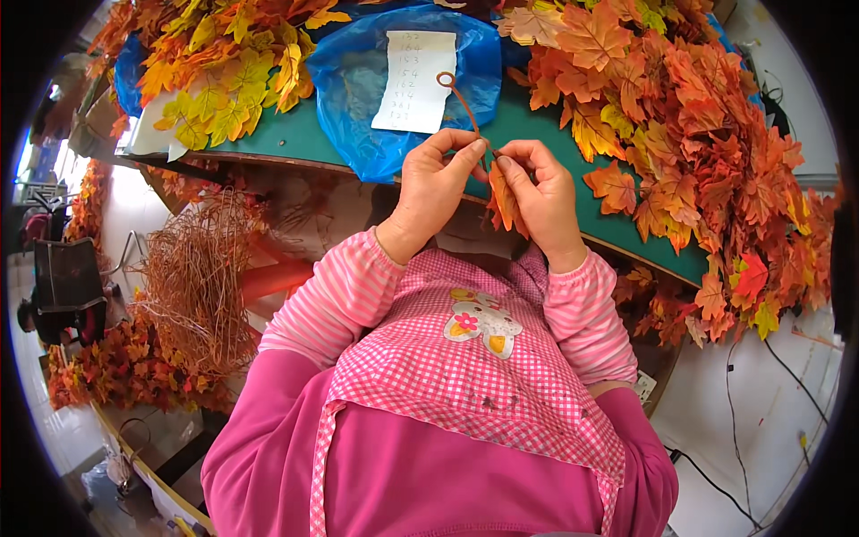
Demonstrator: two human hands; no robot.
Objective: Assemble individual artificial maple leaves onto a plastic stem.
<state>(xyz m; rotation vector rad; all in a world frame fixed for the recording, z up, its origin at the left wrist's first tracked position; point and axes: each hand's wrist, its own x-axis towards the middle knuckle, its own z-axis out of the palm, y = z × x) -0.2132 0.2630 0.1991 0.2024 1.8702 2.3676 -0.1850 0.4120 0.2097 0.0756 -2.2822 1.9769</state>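
My left hand (435,183) pinches a thin brown stem (466,109) between thumb and fingers, just past the table's near edge. The stem's upper end curls into a small loop that lies over a handwritten paper slip (412,85). In my right hand (544,199), closed close beside the left, is an orange artificial maple leaf (505,199) that hangs down under the fingers. The leaf appears to meet the stem between my fingertips, but the exact join is hidden. Beneath the paper lies a blue plastic bag (344,98), its lower corner drooping over the edge.
A green table (295,134) spans the front. Orange artificial leaves (680,152) heap on its right and spill over the edge; yellow ones (219,107) lie at left. Bundled brown stems (197,268) stand below left, beside more leaves (134,367). Dark cables (716,483) cross the floor at right.
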